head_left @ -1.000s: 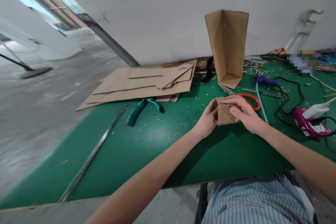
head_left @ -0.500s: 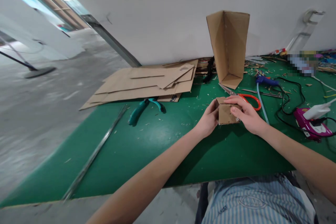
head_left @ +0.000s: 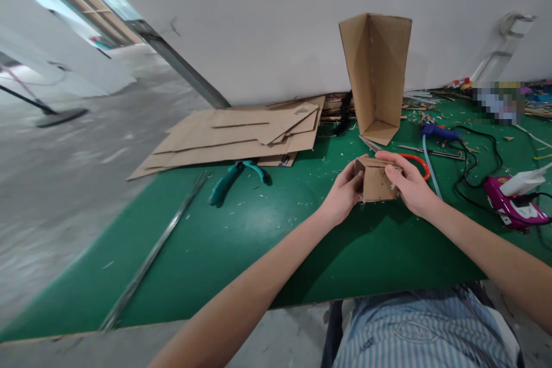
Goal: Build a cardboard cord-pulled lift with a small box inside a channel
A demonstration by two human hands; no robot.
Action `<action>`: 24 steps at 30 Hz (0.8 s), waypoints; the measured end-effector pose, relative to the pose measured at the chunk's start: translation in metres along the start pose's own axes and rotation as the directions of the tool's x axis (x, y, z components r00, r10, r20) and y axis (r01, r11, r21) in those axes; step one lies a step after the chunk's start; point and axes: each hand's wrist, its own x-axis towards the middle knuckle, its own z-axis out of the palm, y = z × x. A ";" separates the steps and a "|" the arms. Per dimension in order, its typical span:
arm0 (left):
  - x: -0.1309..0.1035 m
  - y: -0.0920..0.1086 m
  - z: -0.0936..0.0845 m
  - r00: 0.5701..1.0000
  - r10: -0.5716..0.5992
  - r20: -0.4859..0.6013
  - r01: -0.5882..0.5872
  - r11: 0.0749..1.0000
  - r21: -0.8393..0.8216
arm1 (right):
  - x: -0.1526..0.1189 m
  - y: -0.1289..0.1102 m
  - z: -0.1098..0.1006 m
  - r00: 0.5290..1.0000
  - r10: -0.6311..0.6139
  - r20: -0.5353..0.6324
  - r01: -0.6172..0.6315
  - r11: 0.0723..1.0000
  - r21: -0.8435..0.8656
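Observation:
A small brown cardboard box (head_left: 378, 186) is held between both hands over the green table, toward its front edge. My left hand (head_left: 344, 192) grips the box's left side, thumb against its near edge. On the right side and top, my right hand (head_left: 407, 181) has its fingers wrapped over the box, thumb on the near face. Just behind the right hand lie scissors with orange handles (head_left: 421, 167), partly hidden by that hand. A tall folded cardboard piece (head_left: 382, 75) stands upright behind the box.
Stacked cardboard sheets (head_left: 241, 132) and teal pliers (head_left: 226, 184) lie left. A bundle of thin wires (head_left: 157, 247) crosses the table's left part. At right are a blue glue gun (head_left: 440, 132), its black cord, a craft knife (head_left: 431, 152) and a magenta power strip (head_left: 509, 202).
The box has tilted and turned slightly in my hands, showing its top edge differently. My right hand's fingers have shifted a little right, covering more of the scissors' handles.

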 end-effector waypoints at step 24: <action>0.003 0.014 -0.020 0.943 0.315 0.102 -0.327 0.836 0.441 | -0.002 -0.014 -0.009 0.930 -0.220 0.294 0.341 0.815 -0.469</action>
